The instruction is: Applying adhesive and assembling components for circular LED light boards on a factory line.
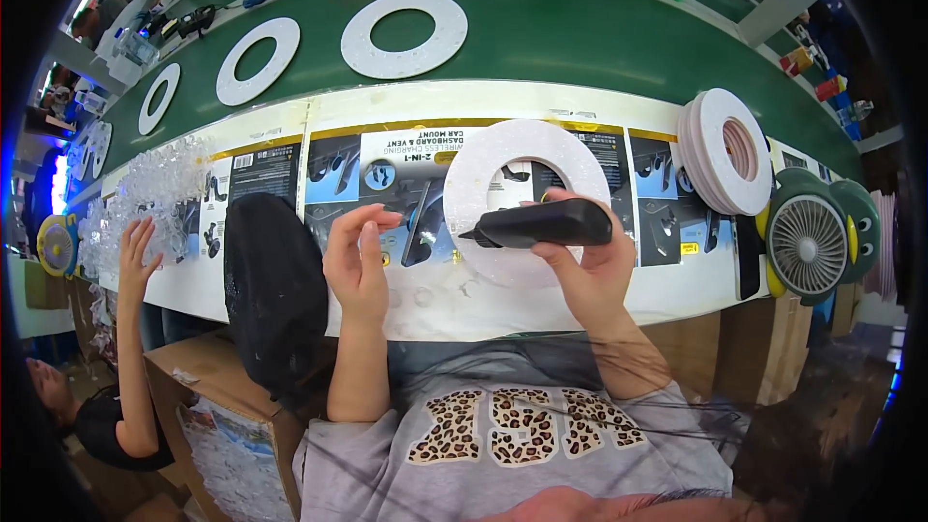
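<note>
My right hand (599, 275) is wrapped round a black handheld tool (546, 223) with a short pointed tip aimed left. Under the tool, a flat white ring (471, 174) with a speckled surface lies on the printed sheets covering the bench; the tool hides part of its centre hole. To the left of the ring, my left hand (358, 266) is raised with finger and thumb apart, and I see nothing held in it. A dark mesh-like black bag or cover (275, 280) sits just left of that hand, over the bench edge.
A stack of white rings (701, 150) and a green fan (807, 237) stand at right. Several rings, one a white ring (362, 34), lie on the green belt (541, 29). Clear plastic pieces (159, 188) are heaped at left, where a co-worker's hand (135, 251) reaches. A cardboard box (208, 367) stands below.
</note>
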